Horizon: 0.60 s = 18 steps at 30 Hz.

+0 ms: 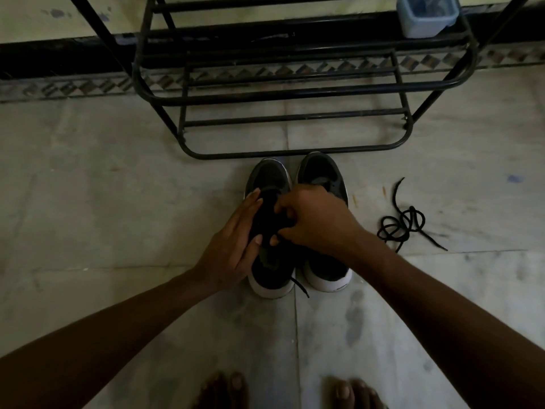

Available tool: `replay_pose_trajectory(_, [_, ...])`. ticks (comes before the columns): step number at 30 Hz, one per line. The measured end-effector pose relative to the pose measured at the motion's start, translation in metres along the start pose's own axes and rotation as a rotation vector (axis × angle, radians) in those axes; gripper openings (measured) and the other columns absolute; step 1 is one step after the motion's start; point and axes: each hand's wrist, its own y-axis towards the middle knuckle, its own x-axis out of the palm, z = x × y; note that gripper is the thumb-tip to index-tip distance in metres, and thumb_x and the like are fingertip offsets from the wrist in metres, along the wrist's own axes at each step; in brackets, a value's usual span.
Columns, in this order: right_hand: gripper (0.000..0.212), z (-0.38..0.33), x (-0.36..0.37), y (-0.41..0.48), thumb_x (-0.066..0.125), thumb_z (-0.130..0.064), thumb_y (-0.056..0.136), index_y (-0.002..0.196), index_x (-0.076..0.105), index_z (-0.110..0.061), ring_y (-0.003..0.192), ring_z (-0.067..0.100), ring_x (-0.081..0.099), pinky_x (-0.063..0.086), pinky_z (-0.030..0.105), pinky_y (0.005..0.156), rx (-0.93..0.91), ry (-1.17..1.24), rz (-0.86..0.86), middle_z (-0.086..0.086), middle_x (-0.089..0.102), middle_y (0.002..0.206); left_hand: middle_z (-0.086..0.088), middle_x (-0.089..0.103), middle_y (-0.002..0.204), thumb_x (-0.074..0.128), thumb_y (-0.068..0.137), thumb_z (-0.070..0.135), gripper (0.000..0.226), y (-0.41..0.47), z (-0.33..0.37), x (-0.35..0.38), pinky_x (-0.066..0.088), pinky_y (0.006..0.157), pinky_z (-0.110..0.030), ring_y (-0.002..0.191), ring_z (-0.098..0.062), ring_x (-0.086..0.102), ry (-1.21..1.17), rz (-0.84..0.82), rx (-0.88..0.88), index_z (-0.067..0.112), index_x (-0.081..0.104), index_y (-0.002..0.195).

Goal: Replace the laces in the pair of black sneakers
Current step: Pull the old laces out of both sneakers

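Two black sneakers with white soles stand side by side on the floor, toes toward me. My left hand (233, 246) lies along the left side of the left sneaker (271, 278), fingers straight and thumb on its tongue. My right hand (312, 219) reaches over the lace area of that sneaker, its fingers curled and pinching a black lace; a lace tip (300, 287) trails out near the toe. The right sneaker (324, 172) sits partly under my right wrist. A loose black lace (404, 222) lies coiled on the floor to the right.
A black metal shoe rack (295, 93) stands just behind the sneakers against the wall. A pale blue plastic box (424, 16) sits on its upper right shelf. My bare toes (289, 391) show at the bottom edge on the light tile floor.
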Motion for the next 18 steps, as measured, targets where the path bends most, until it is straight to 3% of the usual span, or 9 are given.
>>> replay_pose_trajectory(3, [0.024, -0.01, 0.007, -0.001, 0.071, -0.029, 0.088, 0.11, 0.068, -0.022, 0.093, 0.021, 0.061, 0.058, 0.039, 0.075, -0.061, -0.021, 0.096, 0.003, 0.059, 0.114, -0.006, 0.017, 0.17, 0.036, 0.106, 0.029, 0.062, 0.0, 0.001, 0.0, 0.028, 0.118, -0.016, 0.156, -0.019, 0.022, -0.016, 0.012, 0.009, 0.006, 0.02, 0.161])
replay_pose_trajectory(8, [0.012, -0.025, 0.016, 0.002, 0.064, -0.014, 0.091, 0.102, 0.063, -0.016, 0.091, 0.025, 0.06, 0.058, 0.044, 0.079, -0.001, 0.032, 0.043, 0.006, 0.054, 0.113, -0.005, 0.019, 0.17, 0.035, 0.106, 0.031, 0.062, -0.001, 0.002, 0.0, 0.035, 0.12, -0.031, 0.155, -0.021, 0.025, -0.04, 0.016, 0.011, 0.011, 0.017, 0.162])
replay_pose_trajectory(13, [0.023, -0.028, 0.025, 0.005, 0.062, -0.013, 0.094, 0.116, 0.056, -0.009, 0.101, 0.027, 0.057, 0.057, 0.042, 0.084, 0.052, 0.012, 0.086, 0.011, 0.051, 0.122, -0.007, 0.025, 0.168, 0.035, 0.105, 0.032, 0.06, -0.001, 0.006, -0.002, 0.036, 0.119, -0.029, 0.153, -0.02, 0.029, 0.003, 0.036, 0.005, 0.01, 0.024, 0.16])
replay_pose_trajectory(15, [0.021, -0.023, 0.024, 0.006, 0.058, -0.013, 0.097, 0.116, 0.054, -0.007, 0.105, 0.027, 0.055, 0.056, 0.041, 0.085, 0.036, -0.016, 0.125, 0.012, 0.053, 0.119, -0.01, 0.029, 0.166, 0.034, 0.106, 0.032, 0.059, -0.002, 0.007, 0.0, 0.039, 0.118, -0.035, 0.153, -0.022, 0.03, 0.053, 0.038, -0.004, 0.006, 0.028, 0.159])
replay_pose_trajectory(18, [0.006, -0.017, 0.019, 0.005, 0.054, -0.006, 0.097, 0.103, 0.055, -0.005, 0.085, 0.024, 0.062, 0.057, 0.04, 0.076, -0.014, 0.218, 0.088, 0.009, 0.061, 0.096, -0.014, 0.032, 0.164, 0.033, 0.106, 0.029, 0.059, -0.002, 0.006, 0.003, 0.043, 0.116, -0.044, 0.152, -0.025, 0.032, 0.134, 0.03, -0.007, 0.002, 0.028, 0.158])
